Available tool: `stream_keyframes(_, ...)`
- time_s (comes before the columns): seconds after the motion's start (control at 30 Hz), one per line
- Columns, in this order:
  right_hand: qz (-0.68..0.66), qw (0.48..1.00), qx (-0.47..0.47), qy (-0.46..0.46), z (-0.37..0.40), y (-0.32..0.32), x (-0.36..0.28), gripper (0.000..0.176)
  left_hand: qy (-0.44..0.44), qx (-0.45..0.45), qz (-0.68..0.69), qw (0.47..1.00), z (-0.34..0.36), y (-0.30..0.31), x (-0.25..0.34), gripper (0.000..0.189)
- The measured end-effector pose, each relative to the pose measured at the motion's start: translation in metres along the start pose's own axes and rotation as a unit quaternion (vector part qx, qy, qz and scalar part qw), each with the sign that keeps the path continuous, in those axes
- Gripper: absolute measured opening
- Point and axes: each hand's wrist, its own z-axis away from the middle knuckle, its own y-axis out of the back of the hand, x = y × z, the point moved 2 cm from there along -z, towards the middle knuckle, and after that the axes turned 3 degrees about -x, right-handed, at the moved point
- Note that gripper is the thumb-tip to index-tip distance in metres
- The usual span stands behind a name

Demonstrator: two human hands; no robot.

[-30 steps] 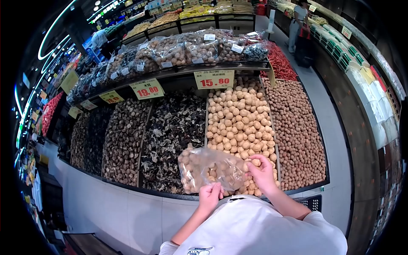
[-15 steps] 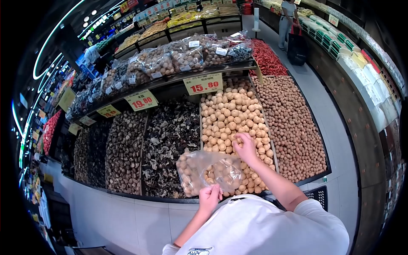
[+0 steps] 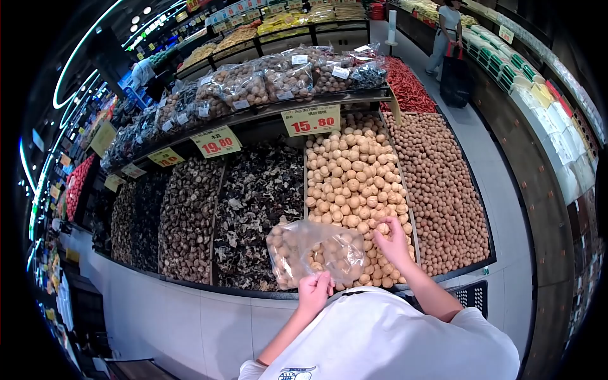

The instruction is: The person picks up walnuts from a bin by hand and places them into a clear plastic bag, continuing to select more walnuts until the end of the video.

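Note:
My left hand (image 3: pixel 315 291) is closed on the edge of a clear plastic bag (image 3: pixel 297 235), which bulges with walnuts and hangs over the front of the bins. Light tan walnuts (image 3: pixel 345 168) fill the bin in front of me. Over the right side of this bin, my right hand (image 3: pixel 394 244) has its thumb and forefinger curled around a walnut (image 3: pixel 384 228). The other fingers of that hand are bent and partly hidden. The bag's open mouth lies to the left of my right hand.
Dried black fungus (image 3: pixel 259 209) lies in the bin to the left, smaller brown nuts (image 3: pixel 440 183) to the right. Above, a shelf carries bagged goods (image 3: pixel 253 88) and a price sign (image 3: pixel 310 120). A person (image 3: pixel 446 38) with a dark bag (image 3: pixel 455 79) stands in the far aisle.
My right hand has moved right and slightly down over the walnuts, with a walnut now showing between its fingers. My left hand stays on the bag. The view has shifted slightly.

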Motion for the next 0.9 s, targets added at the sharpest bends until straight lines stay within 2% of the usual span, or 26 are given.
stream_keyframes(0.07,0.033,0.999,-0.022,-0.004,0.007,0.005,0.006,0.03,0.0,0.01,0.0,1.0,-0.002,0.001,-0.001,0.038)
stream_keyframes(0.13,-0.066,0.981,-0.052,-0.173,0.02,0.008,-0.019,0.036,0.009,0.004,0.011,1.0,-0.004,0.003,-0.005,0.035)
stream_keyframes(0.17,-0.067,0.981,-0.048,-0.173,0.021,0.009,-0.015,0.036,0.01,0.0,0.01,1.0,-0.005,0.003,-0.005,0.035)
stream_keyframes(0.23,0.038,0.998,-0.034,-0.046,0.019,0.01,-0.015,0.035,0.008,-0.011,0.006,1.0,-0.007,0.002,-0.005,0.035)
stream_keyframes(0.27,0.038,0.998,-0.032,-0.046,0.017,0.011,-0.013,0.035,0.008,-0.013,0.005,1.0,-0.007,0.001,-0.004,0.035)
stream_keyframes(0.33,0.168,0.984,-0.005,0.051,0.005,0.012,-0.034,0.032,0.007,-0.018,-0.017,1.0,-0.007,0.0,-0.002,0.039)
stream_keyframes(0.43,0.205,0.976,-0.005,0.078,-0.017,0.01,-0.052,0.036,0.008,-0.015,-0.014,1.0,-0.006,-0.001,-0.002,0.039)
stream_keyframes(0.57,0.195,0.979,-0.013,0.059,-0.045,0.002,-0.059,0.036,0.007,0.002,-0.008,1.0,-0.003,0.002,0.0,0.039)
stream_keyframes(0.63,0.208,0.973,-0.001,0.096,-0.059,-0.007,-0.055,0.035,0.002,0.004,0.017,1.0,-0.001,0.003,0.001,0.035)
stream_keyframes(0.67,0.211,0.976,-0.022,0.041,-0.064,-0.007,-0.05,0.033,0.001,0.007,0.018,1.0,-0.001,0.004,0.001,0.035)
stream_keyframes(0.7,0.211,0.976,-0.025,0.043,-0.068,-0.008,-0.048,0.033,-0.001,0.001,0.016,1.0,-0.001,0.003,0.001,0.035)
stream_keyframes(0.83,0.168,0.98,0.018,0.109,-0.079,-0.012,-0.045,0.03,0.001,-0.004,0.018,1.0,-0.001,0.003,-0.002,0.035)
stream_keyframes(0.87,0.025,0.999,0.021,-0.041,-0.078,-0.006,-0.043,0.027,0.001,-0.001,0.019,1.0,0.0,0.003,-0.002,0.035)
stream_keyframes(0.9,-0.119,0.974,0.023,-0.191,-0.076,-0.004,-0.041,0.023,0.003,0.004,0.017,1.0,0.001,0.003,-0.002,0.035)
